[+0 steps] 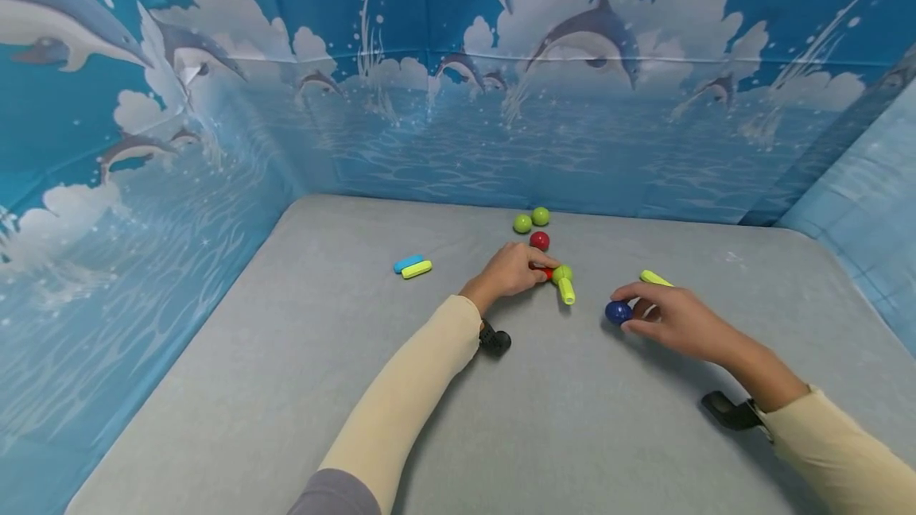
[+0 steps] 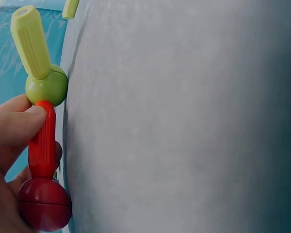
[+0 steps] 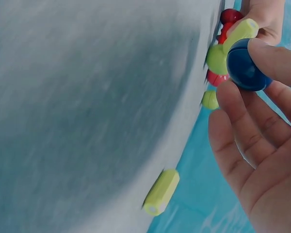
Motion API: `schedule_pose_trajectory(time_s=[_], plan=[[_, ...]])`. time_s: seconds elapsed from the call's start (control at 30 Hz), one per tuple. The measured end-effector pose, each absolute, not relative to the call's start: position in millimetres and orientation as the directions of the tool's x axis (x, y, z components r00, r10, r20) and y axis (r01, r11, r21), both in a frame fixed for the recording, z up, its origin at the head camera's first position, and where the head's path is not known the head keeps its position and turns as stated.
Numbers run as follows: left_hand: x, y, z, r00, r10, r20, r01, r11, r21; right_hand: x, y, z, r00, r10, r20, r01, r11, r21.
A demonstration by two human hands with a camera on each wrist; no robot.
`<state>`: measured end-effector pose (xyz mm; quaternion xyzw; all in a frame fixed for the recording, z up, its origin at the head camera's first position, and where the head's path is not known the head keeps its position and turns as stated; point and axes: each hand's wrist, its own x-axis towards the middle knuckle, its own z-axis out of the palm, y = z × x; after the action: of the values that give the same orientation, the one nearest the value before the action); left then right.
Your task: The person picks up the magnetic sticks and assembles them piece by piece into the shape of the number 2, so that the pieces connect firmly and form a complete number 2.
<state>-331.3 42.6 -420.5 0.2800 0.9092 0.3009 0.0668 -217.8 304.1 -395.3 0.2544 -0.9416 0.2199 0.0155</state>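
My left hand (image 1: pixel 510 270) pinches a red rod (image 2: pixel 42 141) between thumb and fingers. One end of that rod meets a dark red ball (image 2: pixel 44 204), the other a green ball (image 2: pixel 47 87). From the green ball a yellow-green rod (image 1: pixel 566 291) sticks out at an angle, pointing toward the front in the head view. My right hand (image 1: pixel 676 320) holds a dark blue ball (image 3: pixel 246 65) by thumb and fingertips, to the right of the joined pieces and apart from them. Just behind the right hand lies a loose yellow-green rod (image 3: pixel 161 192).
Two green balls (image 1: pixel 522 223) and a red ball (image 1: pixel 540 241) sit behind the left hand, near the back edge. A blue rod (image 1: pixel 409 264) and a yellow rod (image 1: pixel 417 269) lie side by side on the grey surface (image 1: pixel 322 356) at left. Dolphin-print cloth (image 1: pixel 458 133) stands around it.
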Motion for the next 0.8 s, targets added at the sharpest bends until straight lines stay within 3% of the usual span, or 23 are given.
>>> schedule_pose_trajectory(time_s=[0.33, 0.8], plan=[[-334.2, 45.4, -417.6, -0.834, 0.550, 0.038, 0.459, 0.655, 0.601, -220.1, 293.6, -396.1, -0.886, -0.455, 0.084, -0.437, 0.765, -0.473], [-335.1, 46.4, -421.5, -0.832, 0.550, 0.072, 0.480, 0.650, 0.589, -217.7, 276.8, -395.6, -0.871, -0.476, 0.118, -0.468, 0.736, -0.489]])
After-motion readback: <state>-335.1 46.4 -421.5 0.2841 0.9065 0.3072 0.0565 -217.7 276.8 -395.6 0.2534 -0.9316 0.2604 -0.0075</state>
